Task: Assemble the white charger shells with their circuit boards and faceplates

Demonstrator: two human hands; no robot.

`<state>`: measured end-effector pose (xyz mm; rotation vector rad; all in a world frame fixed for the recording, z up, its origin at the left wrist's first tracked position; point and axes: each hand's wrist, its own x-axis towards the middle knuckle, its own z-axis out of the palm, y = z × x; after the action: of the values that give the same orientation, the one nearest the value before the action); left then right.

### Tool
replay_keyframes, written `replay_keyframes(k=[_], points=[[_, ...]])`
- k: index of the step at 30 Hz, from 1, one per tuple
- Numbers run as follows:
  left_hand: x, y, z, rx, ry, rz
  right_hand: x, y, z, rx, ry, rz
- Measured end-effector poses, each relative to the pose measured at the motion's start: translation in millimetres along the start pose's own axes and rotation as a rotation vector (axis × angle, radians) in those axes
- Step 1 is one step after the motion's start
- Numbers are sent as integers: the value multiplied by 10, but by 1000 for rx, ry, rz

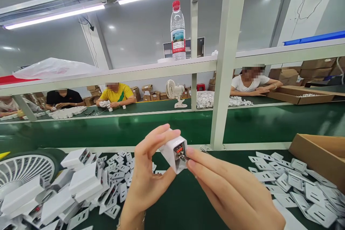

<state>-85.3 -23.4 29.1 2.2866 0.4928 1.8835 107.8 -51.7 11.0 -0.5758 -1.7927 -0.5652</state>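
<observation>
A white charger housing (172, 151) is pinched between the thumb and fingers of my left hand (151, 172). Its open end faces me and to the right, showing an orange-red USB port (179, 148) and metal parts inside. My right hand (229, 187) has its fingers pressed together, the tips touching the right rim of that opening; whatever they may grip is hidden. More white charger housings (83, 183) lie heaped at the left. Flat white slotted cover plates (118, 172) lie scattered beside them, and another pile of cover plates (302, 183) is on the right.
A round fan (24, 172) stands at the left edge. At the right is a cardboard box (320, 154). A pale metal post (225, 79) rises ahead, with a shelf carrying a water bottle (178, 39). Beyond the green conveyor belt (161, 127), several people sit working.
</observation>
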Motion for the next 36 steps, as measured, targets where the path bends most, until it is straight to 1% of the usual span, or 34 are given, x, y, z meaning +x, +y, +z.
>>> replay_keyframes(k=[5,10,12,15,17,21,25,30,36], points=[[11,0,-5,59,-20,21,39,-41,52,-11,89,-64],[10,-12,-6,156,-42,62,129,-63,41,-61,90,-131],[-7,-23,-12,192,-46,70,181,-68,13,-97,42,-162],[-40,-35,-35,266,-68,69,247,-45,-23,-161,-67,-217],[-54,-34,-60,307,-93,68,272,-2,-23,-169,-73,-256],[-41,-17,-113,324,-162,57,284,103,30,-79,-53,-293],[-8,7,-142,315,-211,15,278,131,79,15,-4,-268],[2,25,-159,241,-214,-32,253,119,107,133,27,-189],[3,20,-155,184,-210,-49,201,222,161,304,43,-179]])
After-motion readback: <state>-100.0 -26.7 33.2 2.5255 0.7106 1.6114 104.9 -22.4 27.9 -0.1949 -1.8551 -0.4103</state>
